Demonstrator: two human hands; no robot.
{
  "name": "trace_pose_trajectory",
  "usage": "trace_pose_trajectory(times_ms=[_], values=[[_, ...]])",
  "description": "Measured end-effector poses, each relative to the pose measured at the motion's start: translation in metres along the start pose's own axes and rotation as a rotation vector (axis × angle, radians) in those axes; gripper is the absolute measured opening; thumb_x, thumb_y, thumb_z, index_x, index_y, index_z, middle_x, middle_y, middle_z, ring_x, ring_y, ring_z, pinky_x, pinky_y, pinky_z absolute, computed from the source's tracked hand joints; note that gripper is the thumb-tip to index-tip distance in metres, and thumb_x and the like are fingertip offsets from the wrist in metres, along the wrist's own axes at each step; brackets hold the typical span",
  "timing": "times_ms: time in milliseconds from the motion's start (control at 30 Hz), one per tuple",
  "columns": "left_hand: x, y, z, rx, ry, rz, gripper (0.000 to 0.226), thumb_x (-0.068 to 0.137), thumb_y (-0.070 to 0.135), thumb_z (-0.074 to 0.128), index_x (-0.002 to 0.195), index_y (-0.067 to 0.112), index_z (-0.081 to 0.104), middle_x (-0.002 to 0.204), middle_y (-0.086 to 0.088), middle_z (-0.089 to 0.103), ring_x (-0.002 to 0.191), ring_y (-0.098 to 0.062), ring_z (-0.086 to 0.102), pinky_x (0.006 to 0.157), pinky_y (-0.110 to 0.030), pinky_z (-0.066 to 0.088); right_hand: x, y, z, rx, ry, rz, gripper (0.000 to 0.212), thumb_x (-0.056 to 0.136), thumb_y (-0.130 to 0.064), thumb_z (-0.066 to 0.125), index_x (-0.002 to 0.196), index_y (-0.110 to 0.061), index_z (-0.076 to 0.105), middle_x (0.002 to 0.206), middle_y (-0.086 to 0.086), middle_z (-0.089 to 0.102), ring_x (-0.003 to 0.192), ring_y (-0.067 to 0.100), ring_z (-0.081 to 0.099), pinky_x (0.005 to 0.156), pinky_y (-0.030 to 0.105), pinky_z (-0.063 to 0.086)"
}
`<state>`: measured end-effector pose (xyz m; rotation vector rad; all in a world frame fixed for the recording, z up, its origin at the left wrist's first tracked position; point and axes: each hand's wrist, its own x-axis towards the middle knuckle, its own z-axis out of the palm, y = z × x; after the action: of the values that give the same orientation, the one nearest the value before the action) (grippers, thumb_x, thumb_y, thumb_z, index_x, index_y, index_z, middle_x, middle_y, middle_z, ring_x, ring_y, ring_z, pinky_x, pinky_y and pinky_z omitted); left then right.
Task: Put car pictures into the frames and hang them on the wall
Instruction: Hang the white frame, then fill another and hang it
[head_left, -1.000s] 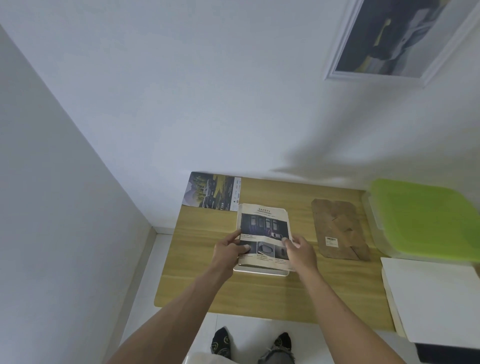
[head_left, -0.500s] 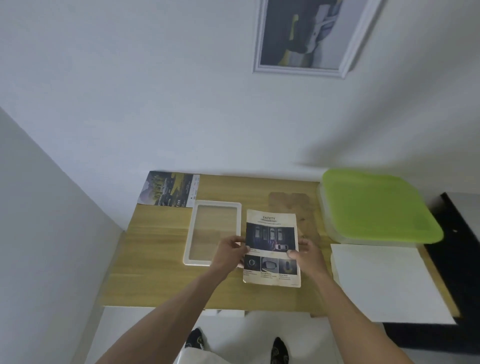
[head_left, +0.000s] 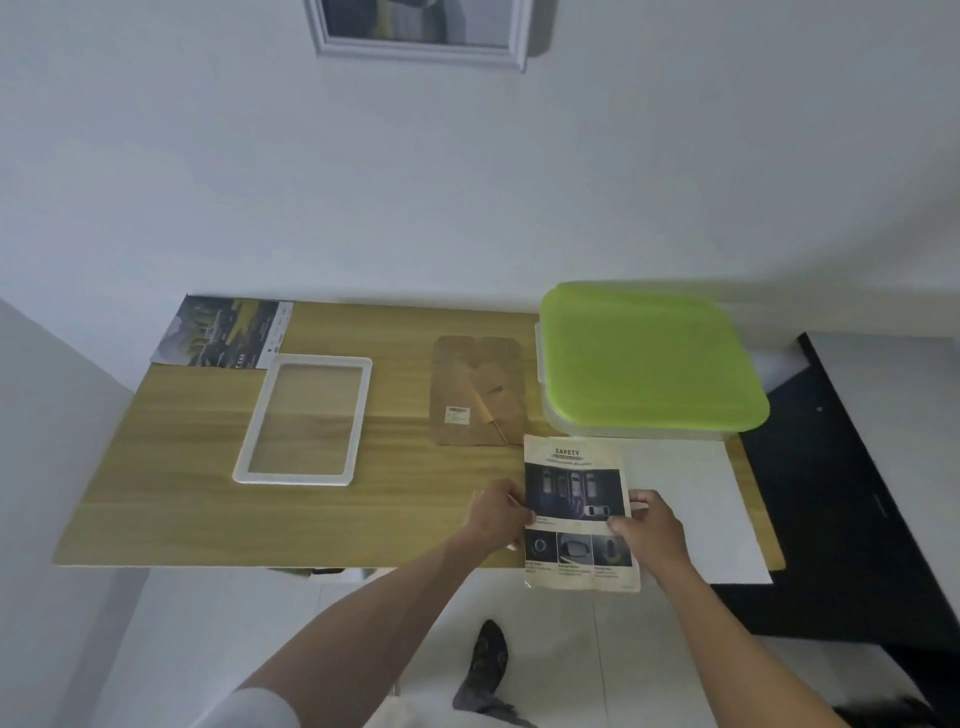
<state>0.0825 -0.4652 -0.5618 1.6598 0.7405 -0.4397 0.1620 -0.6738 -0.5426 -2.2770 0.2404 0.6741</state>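
With left hand (head_left: 496, 514) and right hand (head_left: 647, 525) pinching the car picture (head_left: 574, 488) by its side edges, we should carry it flat — unbent — left to the white frame (head_left: 304, 421).

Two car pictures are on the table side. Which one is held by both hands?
The SAFETY sheet, gripped at its sides by the left hand and right hand. The other picture lies untouched at the table's far left corner.
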Motion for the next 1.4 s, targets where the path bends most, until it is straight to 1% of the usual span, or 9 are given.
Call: trace_pose_trajectory(times_ms=[200,367,467,600,700,833,1000,1200,1400], values=[[0.013,0.009,0.031,0.076,0.102,0.008,0.012,0.081,0.006,0.065,0.092,0.011,0.064,0.082,-0.013,0.073,0.071,-0.03,0.073,0.063,-0.048,0.061,0.021,0.012,-0.018,-0.072,0.022,-0.06,0.037,0.083,-0.008,0.065,0.117,-0.016,0.055,0.105,0.003,0.07,0.084,0.014,0.064,0.059,0.019,0.042],[0.017,0.012,0.041,0.172,0.16,0.045,0.032,0.081,0.008,0.066,0.111,0.014,0.058,0.092,-0.008,0.07,0.076,-0.025,0.07,0.062,-0.039,0.061,0.03,0.018,-0.014,-0.313,0.094,-0.159,0.036,0.084,-0.022,0.068,0.116,-0.019,0.052,0.109,0.003,0.06,0.092,0.019,0.06,0.065,0.032,0.052],[0.014,0.014,0.046,0.272,0.183,0.101,0.04,0.082,0.009,0.062,0.12,0.016,0.055,0.096,-0.009,0.07,0.08,-0.025,0.068,0.061,-0.034,0.057,0.028,0.02,-0.009,-0.459,0.111,-0.193,0.042,0.088,-0.026,0.068,0.123,-0.019,0.045,0.118,0.006,0.049,0.104,0.023,0.053,0.068,0.03,0.044],[0.016,0.016,0.049,0.323,0.195,0.118,0.043,0.082,0.01,0.059,0.124,0.016,0.054,0.099,-0.011,0.07,0.085,-0.026,0.067,0.068,-0.036,0.056,0.03,0.025,-0.007,-0.483,0.104,-0.203,0.049,0.091,-0.031,0.064,0.135,-0.02,0.046,0.129,0.007,0.045,0.115,0.023,0.051,0.075,0.032,0.05],[0.015,0.016,0.049,0.32,0.196,0.124,0.044,0.083,0.012,0.061,0.126,0.015,0.054,0.1,-0.011,0.07,0.084,-0.026,0.068,0.064,-0.031,0.054,0.032,0.026,-0.01,-0.484,0.103,-0.214,0.048,0.091,-0.031,0.064,0.133,-0.02,0.046,0.127,0.007,0.046,0.114,0.024,0.052,0.075,0.032,0.049],[0.012,0.013,0.041,0.352,0.201,0.16,0.046,0.085,0.021,0.064,0.129,0.013,0.053,0.105,-0.011,0.069,0.081,-0.021,0.065,0.065,-0.03,0.051,0.03,0.02,-0.01,-0.474,0.203,-0.3,0.045,0.091,-0.033,0.063,0.131,-0.018,0.051,0.126,0.008,0.051,0.111,0.024,0.054,0.079,0.033,0.05],[0.002,0.009,-0.002,0.484,0.295,0.24,0.047,0.083,0.035,0.067,0.124,0.015,0.057,0.113,-0.002,0.063,0.089,-0.018,0.061,0.078,-0.033,0.054,0.027,-0.004,0.009,-0.36,0.137,-0.566,0.035,0.09,-0.023,0.063,0.125,-0.015,0.061,0.121,0.004,0.059,0.108,0.024,0.059,0.081,0.034,0.051],[-0.01,0.008,-0.089,0.53,0.454,0.272,0.054,0.077,0.044,0.069,0.121,0.015,0.059,0.121,0.001,0.056,0.106,-0.023,0.059,0.085,-0.041,0.052,0.014,-0.07,0.058,-0.393,-0.013,-0.81,0.037,0.093,-0.032,0.062,0.126,-0.016,0.06,0.124,-0.001,0.06,0.113,0.017,0.058,0.092,0.03,0.048],[-0.023,-0.003,-0.177,0.52,0.601,0.195,0.056,0.078,0.045,0.068,0.123,0.013,0.058,0.121,-0.003,0.056,0.111,-0.025,0.056,0.089,-0.043,0.05,0.0,-0.141,0.11,-0.453,-0.065,-0.932,0.035,0.092,-0.035,0.062,0.122,-0.019,0.061,0.117,-0.001,0.062,0.106,0.019,0.061,0.085,0.024,0.047]])
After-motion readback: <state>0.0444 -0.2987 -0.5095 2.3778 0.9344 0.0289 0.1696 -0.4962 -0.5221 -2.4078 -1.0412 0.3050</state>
